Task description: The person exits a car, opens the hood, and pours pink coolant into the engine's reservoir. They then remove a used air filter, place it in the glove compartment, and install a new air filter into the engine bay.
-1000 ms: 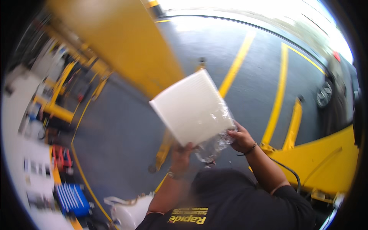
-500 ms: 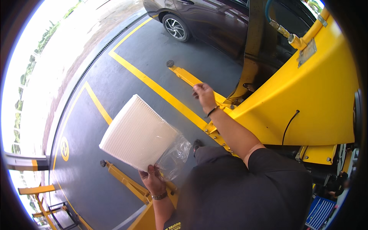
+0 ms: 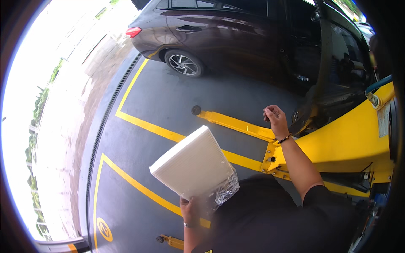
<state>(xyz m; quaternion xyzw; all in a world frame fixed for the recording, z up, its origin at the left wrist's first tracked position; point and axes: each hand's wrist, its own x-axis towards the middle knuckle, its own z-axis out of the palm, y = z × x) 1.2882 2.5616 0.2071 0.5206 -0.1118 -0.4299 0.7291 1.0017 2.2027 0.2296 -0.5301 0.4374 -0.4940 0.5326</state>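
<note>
My left hand (image 3: 190, 209) grips a white pleated air filter (image 3: 196, 162) by its lower edge, and the filter leans up and away from me. Crumpled clear plastic wrap (image 3: 227, 187) clings to the filter's lower right end. My right hand (image 3: 276, 120) is raised out to the right with its fingers curled in. Whatever lies inside those fingers, if anything, is hidden. Behind it, apart from the hand, is a yellow lift arm (image 3: 236, 124) with a round pad at its tip.
A dark car (image 3: 228, 38) stands across the far side, with a dark open door panel (image 3: 344, 50) at the right. The yellow lift body (image 3: 341, 139) fills the right. Yellow lines (image 3: 145, 124) mark the grey floor. Another lift arm (image 3: 173, 242) sits low, left of centre.
My view has swung, so more of the car shows and the lift body sits lower. Both hands now appear farther right in the picture. The filter remains in my left hand.
</note>
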